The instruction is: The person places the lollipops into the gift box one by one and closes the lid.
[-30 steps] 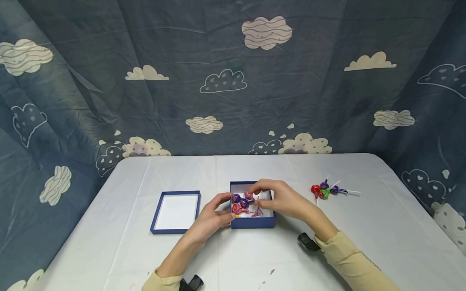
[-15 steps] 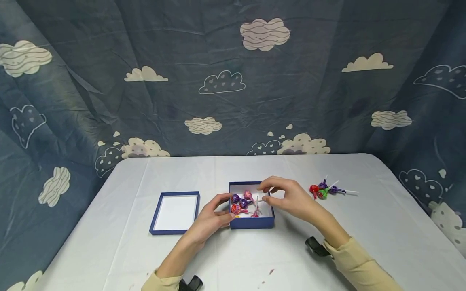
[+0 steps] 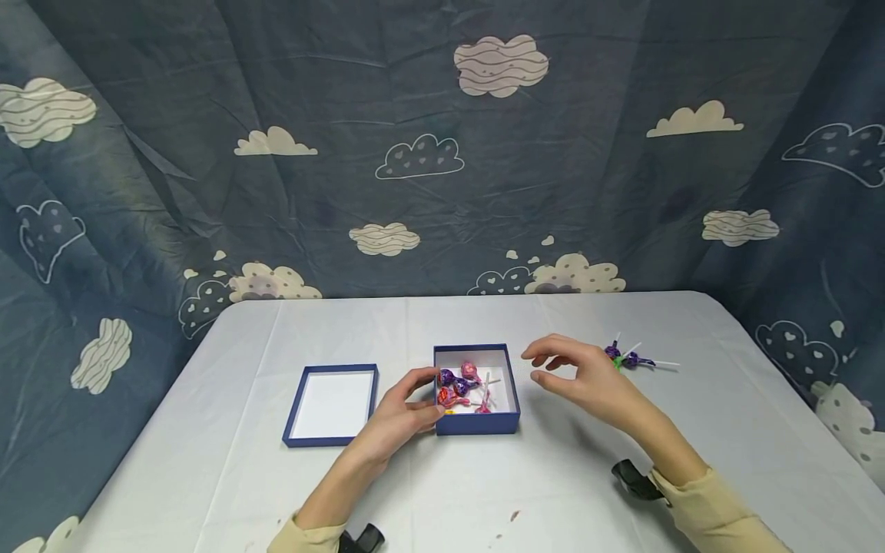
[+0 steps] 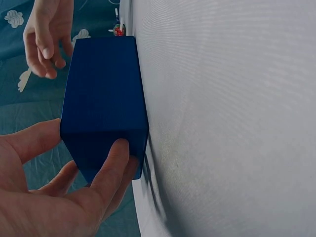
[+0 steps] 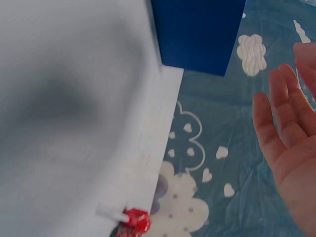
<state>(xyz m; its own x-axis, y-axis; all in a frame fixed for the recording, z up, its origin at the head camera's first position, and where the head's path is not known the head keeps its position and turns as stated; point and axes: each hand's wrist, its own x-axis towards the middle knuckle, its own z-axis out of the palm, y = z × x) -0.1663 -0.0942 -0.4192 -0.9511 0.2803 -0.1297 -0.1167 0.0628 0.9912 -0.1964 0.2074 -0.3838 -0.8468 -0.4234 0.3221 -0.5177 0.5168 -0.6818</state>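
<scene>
A blue box [image 3: 478,424] with a white inside stands uncovered on the table, several wrapped lollipops [image 3: 462,386] lying in its left and middle part. My left hand [image 3: 404,415] rests its fingertips on the box's left side; in the left wrist view those fingers [image 4: 114,160] press flat against the blue wall [image 4: 103,84]. To the right of the box, my right hand [image 3: 594,380] hovers over the table with loosely bent fingers and holds nothing. More lollipops [image 3: 631,359] lie behind it, partly hidden; a red one [image 5: 138,220] shows in the right wrist view.
The box's lid [image 3: 333,403], white inside with a blue rim, lies inside-up to the left. A white cloth covers the table [image 3: 429,491]. Behind it hangs a dark blue curtain [image 3: 304,200] with a cloud pattern.
My right hand has drawn out of the box and moved right, now overlapping the lollipops on the table. A pink lollipop stays in the box. My left hand keeps its place.
</scene>
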